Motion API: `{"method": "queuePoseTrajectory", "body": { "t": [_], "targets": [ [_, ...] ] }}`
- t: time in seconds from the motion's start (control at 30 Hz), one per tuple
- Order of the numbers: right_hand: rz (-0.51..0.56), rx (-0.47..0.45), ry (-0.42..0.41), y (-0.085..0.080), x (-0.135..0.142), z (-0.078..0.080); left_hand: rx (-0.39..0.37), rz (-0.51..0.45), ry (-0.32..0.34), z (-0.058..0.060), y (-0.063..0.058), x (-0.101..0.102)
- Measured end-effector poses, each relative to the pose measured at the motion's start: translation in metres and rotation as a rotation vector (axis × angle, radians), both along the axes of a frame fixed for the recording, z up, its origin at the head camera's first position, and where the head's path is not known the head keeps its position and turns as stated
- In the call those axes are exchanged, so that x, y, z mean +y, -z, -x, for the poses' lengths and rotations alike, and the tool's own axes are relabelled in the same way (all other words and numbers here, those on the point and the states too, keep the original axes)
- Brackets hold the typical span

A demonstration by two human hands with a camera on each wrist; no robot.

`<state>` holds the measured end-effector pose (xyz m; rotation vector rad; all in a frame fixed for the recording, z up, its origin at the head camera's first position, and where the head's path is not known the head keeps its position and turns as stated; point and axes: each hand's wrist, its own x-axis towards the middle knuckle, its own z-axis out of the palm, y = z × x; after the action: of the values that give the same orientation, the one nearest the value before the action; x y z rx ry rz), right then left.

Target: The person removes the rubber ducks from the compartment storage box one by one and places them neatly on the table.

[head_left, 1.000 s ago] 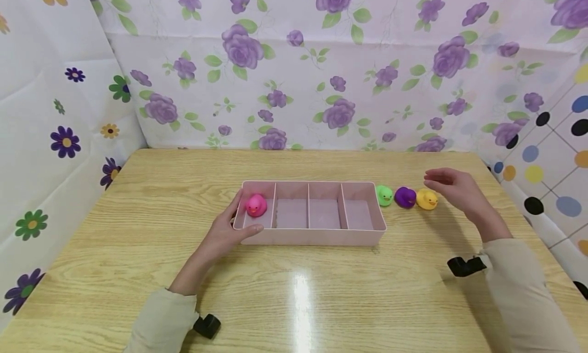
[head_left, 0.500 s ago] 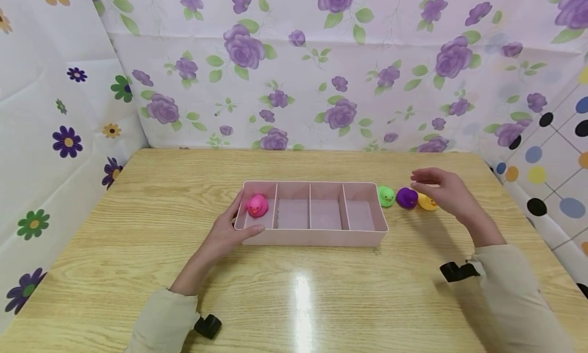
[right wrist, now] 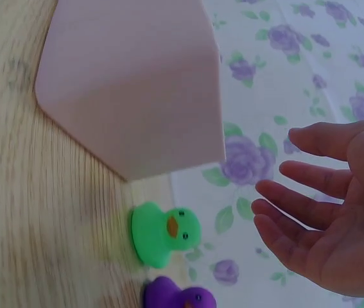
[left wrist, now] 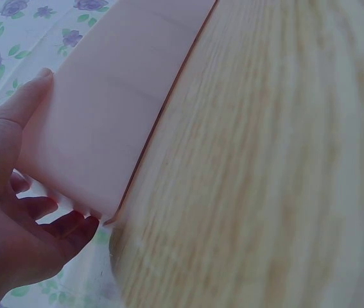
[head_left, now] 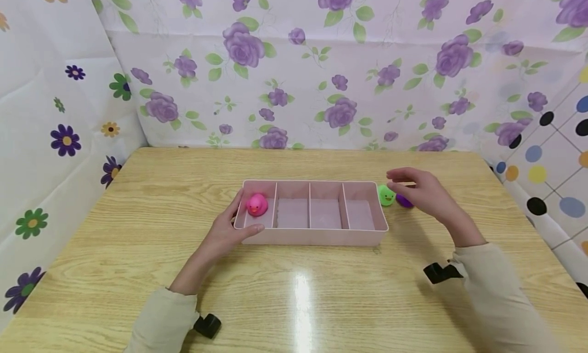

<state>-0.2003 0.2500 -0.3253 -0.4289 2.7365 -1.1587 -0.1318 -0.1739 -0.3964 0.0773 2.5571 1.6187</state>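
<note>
A long pink box point(head_left: 314, 236) with several compartments stands on the table, and a pink rubber duck point(head_left: 257, 204) sits in its leftmost one. My left hand point(head_left: 226, 235) grips the box's left end, thumb over the front rim. In the left wrist view its fingers point(left wrist: 72, 228) curl around the end wall. My right hand point(head_left: 424, 192) hovers above the ducks right of the box, fingers relaxed and holding nothing. Beneath it are a green rubber duck point(right wrist: 159, 234) next to the box's right end and a purple rubber duck point(right wrist: 175, 296), partly covered. The yellow duck is hidden.
The wooden table point(head_left: 257, 297) reaches back to a flowered cloth wall point(head_left: 294, 87). More patterned cloth hangs along the left side point(head_left: 46, 179) and the right side point(head_left: 560, 179).
My right hand has moved left, from beside the yellow duck to over the purple one near the green one. It now covers the yellow duck. The left hand keeps its grip.
</note>
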Motion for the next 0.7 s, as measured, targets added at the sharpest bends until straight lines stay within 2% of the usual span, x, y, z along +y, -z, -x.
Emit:
{"method": "queuePoseTrajectory", "body": {
  "t": [0.1, 0.3, 0.7],
  "targets": [
    [0.0, -0.009, -0.015, -0.001, -0.011, -0.001, 0.01, -0.005, 0.003, 0.0, 0.0, 0.0],
    [-0.03, 0.032, -0.039, -0.002, -0.029, 0.002, 0.015, -0.003, 0.009, 0.0, -0.001, -0.001],
    [0.027, 0.036, -0.122, -0.002, -0.061, 0.005, 0.014, 0.008, 0.008, 0.0, 0.0, -0.001]
  ]
}}
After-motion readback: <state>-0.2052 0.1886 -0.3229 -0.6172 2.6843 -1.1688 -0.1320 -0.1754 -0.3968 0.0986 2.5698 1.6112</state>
